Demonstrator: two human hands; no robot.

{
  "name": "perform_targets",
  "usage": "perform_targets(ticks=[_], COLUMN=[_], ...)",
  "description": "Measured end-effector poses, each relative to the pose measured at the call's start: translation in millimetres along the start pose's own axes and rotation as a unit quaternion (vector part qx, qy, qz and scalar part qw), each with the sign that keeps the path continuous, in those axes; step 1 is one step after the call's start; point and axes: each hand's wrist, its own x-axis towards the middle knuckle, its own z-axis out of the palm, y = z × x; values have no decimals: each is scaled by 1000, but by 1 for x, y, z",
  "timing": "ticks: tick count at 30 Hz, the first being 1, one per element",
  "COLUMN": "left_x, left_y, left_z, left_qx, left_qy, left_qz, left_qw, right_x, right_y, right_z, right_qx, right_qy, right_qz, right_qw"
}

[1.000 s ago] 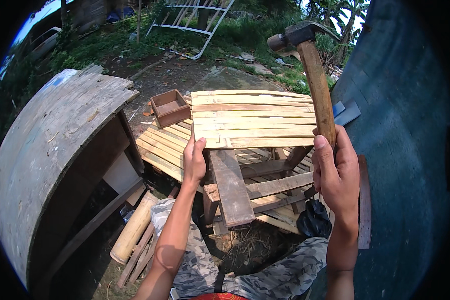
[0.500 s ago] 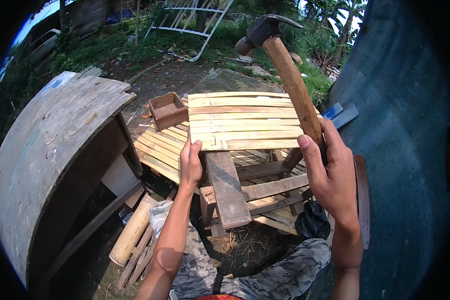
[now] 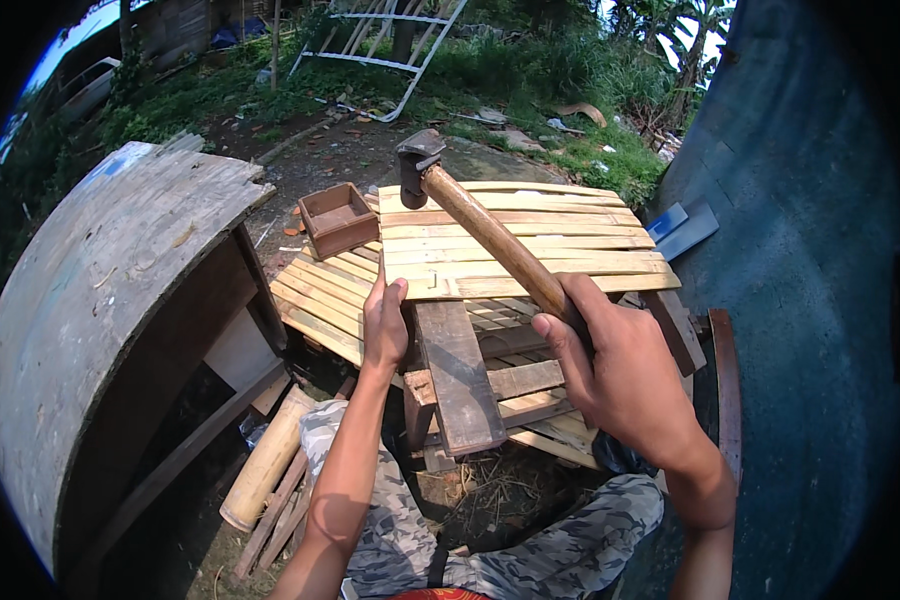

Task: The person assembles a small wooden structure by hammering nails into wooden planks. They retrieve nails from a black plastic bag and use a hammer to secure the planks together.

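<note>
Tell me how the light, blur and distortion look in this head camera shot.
Head view: daylight, sun on the slat panel and grass; fisheye bends the edges, corners are black; hammer and both hands, left and right, look sharp.

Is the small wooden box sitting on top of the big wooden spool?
No, the small wooden box rests on the bamboo slats, beside the big spool, not on it.

Big weathered wooden cable spool on its side at 9 o'clock. Small open wooden box at 11, near centre. White metal ladder frame on grass at 12. Bamboo pole section on the ground at 7. Dark blue curved tank wall fills 3 o'clock.
</note>
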Motion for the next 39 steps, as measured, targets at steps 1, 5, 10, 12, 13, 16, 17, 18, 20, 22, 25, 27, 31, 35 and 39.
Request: perform_targets(ticks=[1, 5, 10, 12, 13, 16, 17, 18, 20, 22, 25, 27, 31, 35, 39], left_x=[0, 0, 2, 1, 1, 1, 1, 0, 3, 3, 3, 3, 1, 2, 1], left_y=[1, 2, 3, 3, 2, 0, -2, -3, -5, -7, -8, -7, -2, 3, 4], left_z=[0, 1, 3, 3, 2, 0, 0, 0, -1, 0, -2, -3, -5, -4, -3], left_qx=[-1, -13, -30, -29, -38, -10, -17, -21, -18, -32, -20, -30, -19, -13, -28], left_qy=[-8, -5, -15, -5, -12, -8, -3, -3, 0, 1, -6, -6, -29, -32, -31], left_qz=[-3, -4, 8, -21, -6, -7, -5, -4, 17, 3, 12, 14, 6, 11, 10], left_qw=[1000, 1000, 999, 999, 999, 1000, 1000, 1000, 1000, 999, 1000, 999, 999, 999, 999], right_x=[0, -1, 0, 1, 0, -1, -3, -6, -10, -11, -5, -3, -8, -10, -3], right_y=[-1, -3, -2, -1, 1, 6, 9, 10, 12, 10, 6, 4, 11, 16, 12], right_z=[3, 2, -16, -9, -6, 8, 7, 4, -7, -15, -12, 2, 14, -10, -17], right_qx=[14, -100, 12, 70, 98, 47, 2, 34, 52, 82, 133, 170, 33, 65, 197], right_qy=[0, -93, 61, 58, 56, -45, -118, -96, -79, 12, 133, 135, -105, -15, 134], right_qz=[0, 47, -9, 26, 43, 34, 67, 54, 91, 61, -5, 23, 83, 66, 67], right_qw=[1000, 990, 998, 996, 993, 997, 991, 993, 991, 995, 982, 976, 991, 996, 969])
